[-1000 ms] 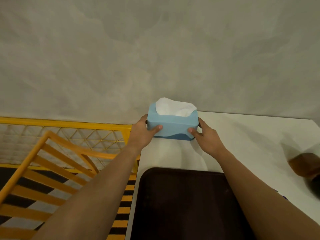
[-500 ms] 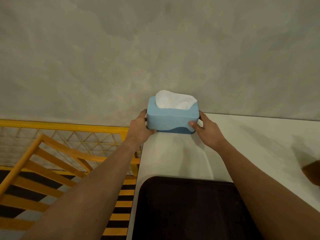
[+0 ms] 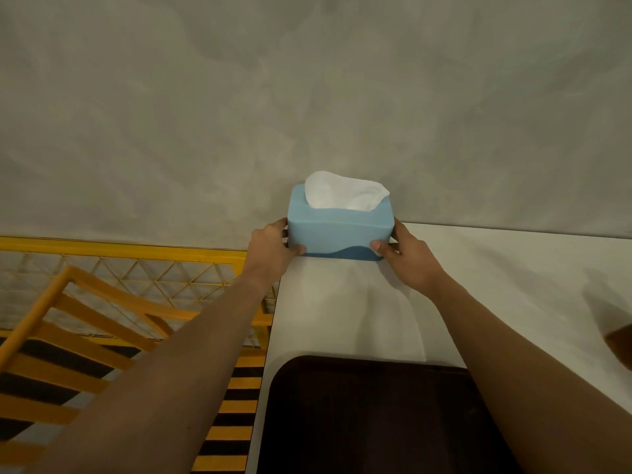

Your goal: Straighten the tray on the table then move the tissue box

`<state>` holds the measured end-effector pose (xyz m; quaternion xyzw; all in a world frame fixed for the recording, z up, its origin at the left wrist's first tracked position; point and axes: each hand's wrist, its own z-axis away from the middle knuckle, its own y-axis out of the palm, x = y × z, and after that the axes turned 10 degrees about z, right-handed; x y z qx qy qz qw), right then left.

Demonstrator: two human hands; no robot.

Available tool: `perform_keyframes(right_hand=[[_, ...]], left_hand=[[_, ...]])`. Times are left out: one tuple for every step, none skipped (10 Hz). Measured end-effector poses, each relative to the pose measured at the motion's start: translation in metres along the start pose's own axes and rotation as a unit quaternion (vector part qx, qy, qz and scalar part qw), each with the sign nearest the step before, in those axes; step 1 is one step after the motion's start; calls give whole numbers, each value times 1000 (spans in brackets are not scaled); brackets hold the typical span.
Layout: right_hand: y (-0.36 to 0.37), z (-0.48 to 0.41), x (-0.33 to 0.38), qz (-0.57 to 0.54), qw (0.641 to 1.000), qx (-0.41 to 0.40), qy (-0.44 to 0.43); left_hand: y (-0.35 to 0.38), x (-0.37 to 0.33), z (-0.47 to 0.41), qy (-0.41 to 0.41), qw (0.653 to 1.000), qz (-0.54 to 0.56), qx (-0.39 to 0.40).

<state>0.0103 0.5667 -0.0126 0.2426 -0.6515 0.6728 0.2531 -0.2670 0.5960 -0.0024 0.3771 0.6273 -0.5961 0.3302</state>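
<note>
A light blue tissue box (image 3: 338, 230) with a darker blue base and white tissue sticking out of its top sits at the far left corner of the white table (image 3: 496, 289), against the grey wall. My left hand (image 3: 270, 249) grips its left end and my right hand (image 3: 405, 258) grips its right end, thumbs on the front face. A dark brown tray (image 3: 369, 419) lies on the table close to me, its edges parallel to the table's edge, between my forearms.
A yellow metal railing (image 3: 119, 248) with mesh and a yellow slatted frame (image 3: 85, 323) stand left of the table, over a black-and-yellow striped floor (image 3: 232, 422). A brown object (image 3: 620, 343) shows at the right edge. The grey wall (image 3: 307, 97) rises just behind the box.
Both hands have pushed the tissue box farther back along the table until it reached the wall at the far left corner. The view has tilted up slightly.
</note>
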Motion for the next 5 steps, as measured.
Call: perform_keyframes(right_hand=[[0, 0, 0, 6, 1000, 2, 1], [2, 0, 2, 14, 1000, 1, 7], [3, -1, 4, 21, 1000, 7, 18], [-3, 3, 13, 45, 999, 7, 23], [-9, 4, 20, 70, 997, 22, 36]], left_hand=[[2, 2, 1, 3, 1000, 0, -2], [2, 3, 1, 3, 1000, -6, -2], [3, 5, -1, -3, 1000, -14, 1], [1, -2, 2, -7, 999, -42, 15], [-3, -12, 4, -30, 997, -53, 42]])
